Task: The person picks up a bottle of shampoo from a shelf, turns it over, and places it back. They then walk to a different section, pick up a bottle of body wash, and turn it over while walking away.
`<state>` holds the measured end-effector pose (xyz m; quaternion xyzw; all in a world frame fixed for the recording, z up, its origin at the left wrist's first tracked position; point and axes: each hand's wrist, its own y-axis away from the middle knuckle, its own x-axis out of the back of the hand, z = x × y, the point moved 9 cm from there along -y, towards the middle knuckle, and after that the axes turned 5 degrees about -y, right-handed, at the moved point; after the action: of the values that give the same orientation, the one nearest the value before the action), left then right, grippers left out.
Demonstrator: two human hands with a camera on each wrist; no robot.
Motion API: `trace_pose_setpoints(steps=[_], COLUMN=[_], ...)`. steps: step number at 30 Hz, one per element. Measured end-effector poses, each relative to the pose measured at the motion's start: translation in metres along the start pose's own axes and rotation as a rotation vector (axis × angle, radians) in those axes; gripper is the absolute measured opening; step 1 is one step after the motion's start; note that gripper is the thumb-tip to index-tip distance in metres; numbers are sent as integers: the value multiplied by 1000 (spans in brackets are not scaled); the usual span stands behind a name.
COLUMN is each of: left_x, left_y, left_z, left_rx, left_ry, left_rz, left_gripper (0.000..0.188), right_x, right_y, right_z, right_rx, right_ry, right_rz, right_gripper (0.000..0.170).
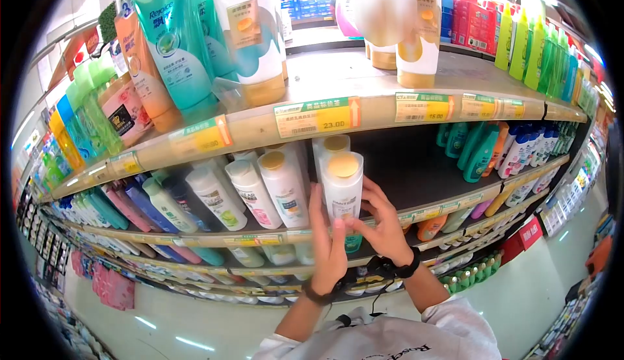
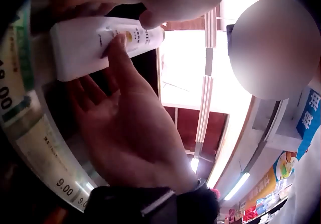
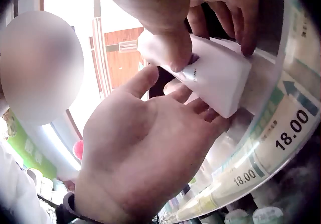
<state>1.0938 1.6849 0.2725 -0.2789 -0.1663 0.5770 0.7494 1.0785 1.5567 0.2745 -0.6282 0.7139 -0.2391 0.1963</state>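
A white Pantene shampoo bottle (image 1: 343, 187) with a gold cap stands roughly upright between both hands, at the front of the middle shelf. My left hand (image 1: 330, 246) holds it from the left, thumb across the label and fingers along the side. On the other side my right hand (image 1: 385, 226) grips it with the thumb in front and fingers round the edge. The left wrist view shows the left thumb pressed on the bottle (image 2: 83, 48). In the right wrist view, the right fingers lie along the side of the bottle (image 3: 220, 78). Another gold-capped bottle (image 1: 336, 143) stands directly behind.
More white shampoo bottles (image 1: 283, 184) line the shelf to the left, and green bottles (image 1: 481, 155) stand to the right. Above the hands juts the upper shelf's edge (image 1: 260, 129) with price tags, bearing Pantene tubes (image 1: 250, 41). Lower shelves hold more bottles.
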Motion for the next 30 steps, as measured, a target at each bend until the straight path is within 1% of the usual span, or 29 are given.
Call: trace_pose_setpoints(steps=[2, 6, 8, 12, 14, 17, 20, 23, 26, 30], left_x=[5, 11, 12, 10, 10, 8, 0, -2, -6, -7], left_y=[-3, -16, -22, -32, -36, -41, -42, -42, -46, -44], left_z=[0, -12, -22, -51, -65, -80, -58, -57, -52, -58], left_rx=[-26, 15, 61, 232, 282, 300, 340, 412, 349, 367], left_ry=[-34, -96, -43, 212, 274, 320, 382, 456, 413, 442], left_rz=[39, 42, 33, 6, 27, 95, 29, 108, 83, 80], left_gripper=[61, 62, 61, 62, 64, 59, 59, 61, 63, 64], right_x=[5, 5, 3, 1, -2, -4, -2, -1, -7, -10], right_y=[-2, -4, -6, -9, -10, -11, -14, -14, -13, -12], right_z=[6, 11, 11, 12, 13, 14, 18, 25, 22, 26], right_rx=[0, -7, -25, -67, -94, -130, -175, -196, -202, -215], right_ry=[91, 29, -59, -146, -183, -214, -243, -313, -367, -384], right_rz=[-32, -77, -89, -125, -135, -130, -144, -142, -119, -107], right_gripper=[45, 45, 45, 46, 46, 45, 44, 44, 41, 41])
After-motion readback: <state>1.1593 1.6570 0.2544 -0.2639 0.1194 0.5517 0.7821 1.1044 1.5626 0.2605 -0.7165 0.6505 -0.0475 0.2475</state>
